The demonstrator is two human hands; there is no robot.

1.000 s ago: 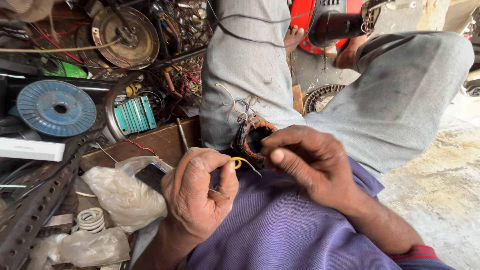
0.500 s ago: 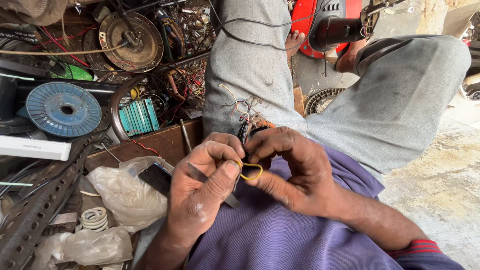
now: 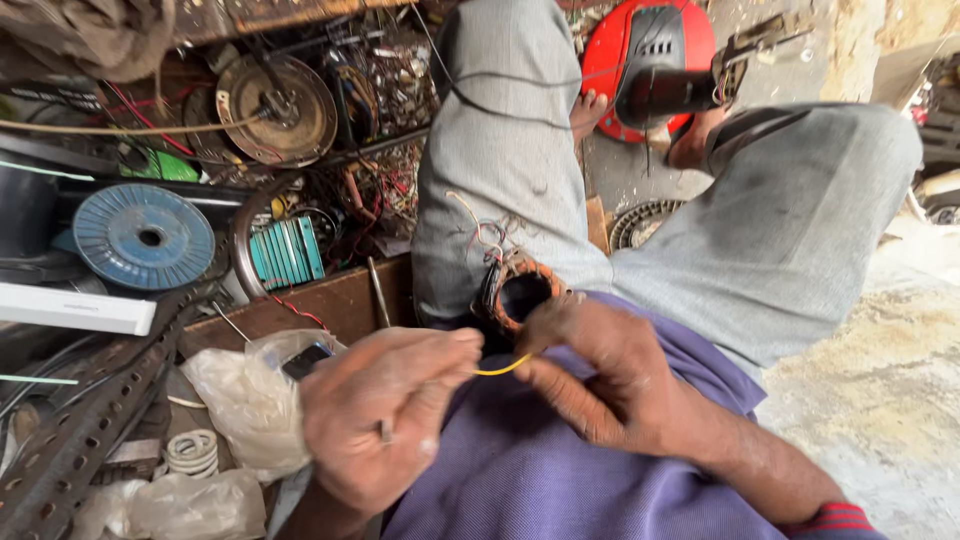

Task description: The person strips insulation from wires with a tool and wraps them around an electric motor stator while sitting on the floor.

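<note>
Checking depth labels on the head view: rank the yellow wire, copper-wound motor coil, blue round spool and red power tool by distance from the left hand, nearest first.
1. Thin yellow wire: pinched in the left hand, running to the right hand.
2. Copper-wound motor coil: just above the hands, on the lap.
3. Blue round spool: upper left, among the clutter.
4. Red power tool: top, beyond the knees.

Wound coil (image 3: 520,292) on lap, wire (image 3: 503,367) between both hands, spool (image 3: 143,236) far left, fan housing (image 3: 655,65) beyond knees

Left hand (image 3: 385,415) blurred; yellow wire (image 3: 503,367) ends hidden by fingers
</note>
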